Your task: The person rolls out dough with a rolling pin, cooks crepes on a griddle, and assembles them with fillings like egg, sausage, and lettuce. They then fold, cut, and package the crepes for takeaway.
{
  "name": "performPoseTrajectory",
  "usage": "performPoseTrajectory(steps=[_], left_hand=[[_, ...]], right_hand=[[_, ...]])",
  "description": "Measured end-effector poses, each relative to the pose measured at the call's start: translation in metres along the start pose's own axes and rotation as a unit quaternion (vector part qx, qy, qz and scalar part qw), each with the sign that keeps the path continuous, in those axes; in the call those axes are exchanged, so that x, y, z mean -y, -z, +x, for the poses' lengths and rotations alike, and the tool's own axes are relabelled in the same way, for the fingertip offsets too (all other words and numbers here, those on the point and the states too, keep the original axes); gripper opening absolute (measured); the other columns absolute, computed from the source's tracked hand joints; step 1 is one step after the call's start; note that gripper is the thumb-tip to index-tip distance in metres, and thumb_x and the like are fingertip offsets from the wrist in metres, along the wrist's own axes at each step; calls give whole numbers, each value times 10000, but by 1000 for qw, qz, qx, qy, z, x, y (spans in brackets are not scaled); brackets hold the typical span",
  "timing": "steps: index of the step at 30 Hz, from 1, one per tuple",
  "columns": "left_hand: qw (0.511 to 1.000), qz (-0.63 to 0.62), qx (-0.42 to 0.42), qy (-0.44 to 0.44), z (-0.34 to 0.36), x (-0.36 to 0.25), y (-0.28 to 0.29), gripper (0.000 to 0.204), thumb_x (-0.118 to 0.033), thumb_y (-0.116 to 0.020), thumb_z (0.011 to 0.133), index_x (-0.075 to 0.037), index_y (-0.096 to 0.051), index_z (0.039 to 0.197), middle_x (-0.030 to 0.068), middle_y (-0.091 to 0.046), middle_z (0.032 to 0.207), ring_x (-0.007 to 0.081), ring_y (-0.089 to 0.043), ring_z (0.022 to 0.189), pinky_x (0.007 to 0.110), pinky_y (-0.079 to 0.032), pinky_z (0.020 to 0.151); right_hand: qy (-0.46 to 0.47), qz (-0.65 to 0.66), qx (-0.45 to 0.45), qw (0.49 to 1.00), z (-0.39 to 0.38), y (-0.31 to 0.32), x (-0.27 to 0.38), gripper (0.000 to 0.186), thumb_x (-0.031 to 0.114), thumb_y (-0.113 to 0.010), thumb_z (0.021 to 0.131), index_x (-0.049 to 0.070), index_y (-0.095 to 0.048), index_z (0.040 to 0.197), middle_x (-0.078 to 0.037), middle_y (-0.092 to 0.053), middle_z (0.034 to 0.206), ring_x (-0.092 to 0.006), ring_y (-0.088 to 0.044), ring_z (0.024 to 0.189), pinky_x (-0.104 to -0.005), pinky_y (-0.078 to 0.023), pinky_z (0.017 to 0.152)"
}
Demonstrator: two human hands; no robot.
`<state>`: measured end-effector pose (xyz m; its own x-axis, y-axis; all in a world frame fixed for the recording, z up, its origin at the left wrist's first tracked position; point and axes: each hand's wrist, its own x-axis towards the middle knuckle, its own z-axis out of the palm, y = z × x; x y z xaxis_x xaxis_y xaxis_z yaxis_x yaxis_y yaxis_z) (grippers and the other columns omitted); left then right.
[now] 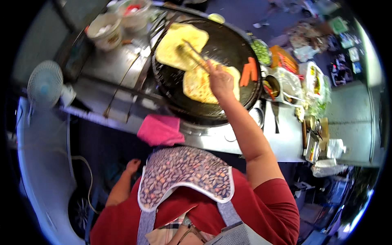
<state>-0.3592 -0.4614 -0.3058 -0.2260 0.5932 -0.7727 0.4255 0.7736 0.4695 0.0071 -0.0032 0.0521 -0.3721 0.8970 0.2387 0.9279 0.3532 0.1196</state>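
On a large round black griddle (pixel 228 45) lie two yellow flatbreads. The far left flatbread (pixel 181 34) is plain yellow. The nearer flatbread (pixel 196 85) has browned spots and meets the other at its edge. Over them reaches my right hand (pixel 221 81), closed around what look like slim metal tongs (pixel 198 57), blurred, with their tips over the far flatbread. Orange-pink sausage strips (pixel 247 72) rest at the griddle's right side. Down by my side hangs my left hand (pixel 132 165), away from the counter, its fingers curled with nothing visible in them.
A pink cloth (pixel 161 130) hangs over the counter's front edge. Left of the griddle stand white tubs (pixel 105 34) and a small fan (pixel 45 83). At right are chopped greens (pixel 260 52), bagged food (pixel 314 81), a metal container (pixel 271 85) and a dark-handled spatula (pixel 276 116).
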Motion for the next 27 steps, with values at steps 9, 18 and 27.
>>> performPoseTrajectory(steps=[9,18,27], left_hand=[[999,35,39,5,13,-15,7,411,-380,-693,938,-39,-714,1165,119,-751,988,230,-711,863,375,-552,801],[997,46,63,21,18,-30,7,394,-374,-678,929,-41,-722,1136,133,-748,988,254,-709,874,389,-550,802],[994,76,77,15,27,-41,13,380,-369,-663,921,-44,-730,1108,147,-744,988,277,-706,884,404,-548,803]], right_hand=[[-85,29,43,995,68,14,-22,470,225,-642,934,253,-570,1398,-111,-696,1046,-305,-722,903,-430,-576,762],[-146,-5,71,987,91,-14,-49,213,106,-549,974,116,-642,1166,-141,-718,1033,-300,-733,949,-422,-584,765],[-221,69,117,966,-5,50,-96,464,277,-697,914,158,-592,1350,-149,-738,990,-320,-721,920,-448,-571,764]])
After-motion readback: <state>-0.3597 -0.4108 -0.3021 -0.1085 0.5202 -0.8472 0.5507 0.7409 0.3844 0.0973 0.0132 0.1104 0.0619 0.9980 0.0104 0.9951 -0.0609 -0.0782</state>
